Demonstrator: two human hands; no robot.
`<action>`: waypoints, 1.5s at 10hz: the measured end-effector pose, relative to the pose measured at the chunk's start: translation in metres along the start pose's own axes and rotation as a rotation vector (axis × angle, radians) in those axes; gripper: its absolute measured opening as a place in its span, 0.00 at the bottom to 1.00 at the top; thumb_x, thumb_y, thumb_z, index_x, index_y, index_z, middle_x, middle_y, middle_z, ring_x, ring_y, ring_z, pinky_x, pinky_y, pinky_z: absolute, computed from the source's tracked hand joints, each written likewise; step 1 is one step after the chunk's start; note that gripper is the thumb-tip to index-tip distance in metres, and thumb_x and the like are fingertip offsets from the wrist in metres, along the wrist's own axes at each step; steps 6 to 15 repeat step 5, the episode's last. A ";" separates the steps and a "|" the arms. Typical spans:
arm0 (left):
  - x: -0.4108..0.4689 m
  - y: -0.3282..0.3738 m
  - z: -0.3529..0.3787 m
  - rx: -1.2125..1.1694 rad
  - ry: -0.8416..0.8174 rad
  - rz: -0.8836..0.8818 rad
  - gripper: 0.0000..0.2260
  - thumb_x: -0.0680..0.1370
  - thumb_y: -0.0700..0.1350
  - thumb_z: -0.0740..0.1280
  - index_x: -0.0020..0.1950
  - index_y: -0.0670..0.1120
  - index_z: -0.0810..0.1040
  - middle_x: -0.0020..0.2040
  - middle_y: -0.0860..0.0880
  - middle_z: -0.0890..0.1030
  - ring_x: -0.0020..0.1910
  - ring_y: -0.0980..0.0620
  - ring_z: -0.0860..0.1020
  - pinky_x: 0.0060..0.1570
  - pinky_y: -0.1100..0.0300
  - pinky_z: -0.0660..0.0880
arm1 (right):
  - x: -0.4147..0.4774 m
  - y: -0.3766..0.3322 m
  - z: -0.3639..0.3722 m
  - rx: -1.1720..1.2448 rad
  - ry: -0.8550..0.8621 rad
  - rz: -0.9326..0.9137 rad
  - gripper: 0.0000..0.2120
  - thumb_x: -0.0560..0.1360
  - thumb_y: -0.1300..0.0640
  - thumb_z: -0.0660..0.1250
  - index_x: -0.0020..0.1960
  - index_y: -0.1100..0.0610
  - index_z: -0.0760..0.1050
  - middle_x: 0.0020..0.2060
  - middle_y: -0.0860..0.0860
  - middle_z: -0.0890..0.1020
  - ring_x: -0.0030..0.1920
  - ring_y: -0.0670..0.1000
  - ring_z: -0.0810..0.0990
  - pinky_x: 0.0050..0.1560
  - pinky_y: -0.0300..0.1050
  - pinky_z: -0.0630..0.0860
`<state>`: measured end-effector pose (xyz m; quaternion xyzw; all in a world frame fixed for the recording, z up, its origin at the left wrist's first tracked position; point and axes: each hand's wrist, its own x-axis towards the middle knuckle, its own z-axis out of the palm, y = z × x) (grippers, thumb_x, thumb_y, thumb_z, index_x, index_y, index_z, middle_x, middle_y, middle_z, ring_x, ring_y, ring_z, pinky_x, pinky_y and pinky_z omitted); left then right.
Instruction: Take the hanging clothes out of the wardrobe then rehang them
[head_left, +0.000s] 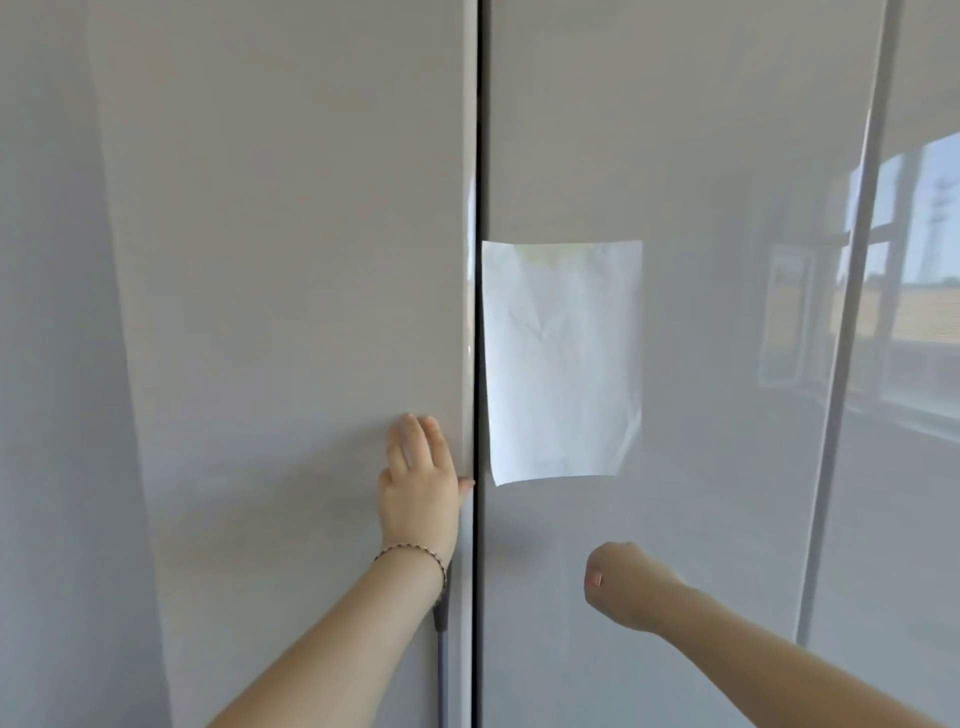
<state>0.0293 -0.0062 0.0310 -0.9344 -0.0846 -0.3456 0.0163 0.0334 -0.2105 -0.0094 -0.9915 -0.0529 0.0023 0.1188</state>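
Note:
Two glossy grey wardrobe doors fill the view, the left door and the right door, with a dark gap between them. My left hand lies flat on the left door close to its right edge, fingers straight, thumb reaching the gap. A bracelet sits on that wrist. My right hand hovers before the right door with fingers curled into a fist, holding nothing. The hanging clothes are hidden behind the doors.
A white sheet of paper is stuck on the right door next to the gap. A dark vertical handle runs down the left door below my wrist. A window reflection shows at the right.

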 end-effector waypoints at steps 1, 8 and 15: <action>0.020 0.004 0.018 0.059 -0.021 0.002 0.40 0.48 0.56 0.83 0.53 0.35 0.81 0.50 0.37 0.81 0.47 0.39 0.82 0.28 0.59 0.77 | 0.012 0.007 0.004 -0.039 -0.017 -0.010 0.13 0.75 0.58 0.56 0.55 0.54 0.76 0.55 0.51 0.79 0.44 0.53 0.74 0.44 0.39 0.69; 0.042 0.019 -0.046 -0.070 -0.109 0.023 0.09 0.78 0.46 0.59 0.50 0.44 0.76 0.49 0.47 0.73 0.51 0.46 0.75 0.43 0.58 0.67 | -0.030 -0.006 -0.078 0.656 0.616 -0.191 0.07 0.75 0.59 0.64 0.42 0.51 0.78 0.33 0.48 0.81 0.36 0.45 0.79 0.39 0.39 0.73; 0.042 0.019 -0.046 -0.070 -0.109 0.023 0.09 0.78 0.46 0.59 0.50 0.44 0.76 0.49 0.47 0.73 0.51 0.46 0.75 0.43 0.58 0.67 | -0.030 -0.006 -0.078 0.656 0.616 -0.191 0.07 0.75 0.59 0.64 0.42 0.51 0.78 0.33 0.48 0.81 0.36 0.45 0.79 0.39 0.39 0.73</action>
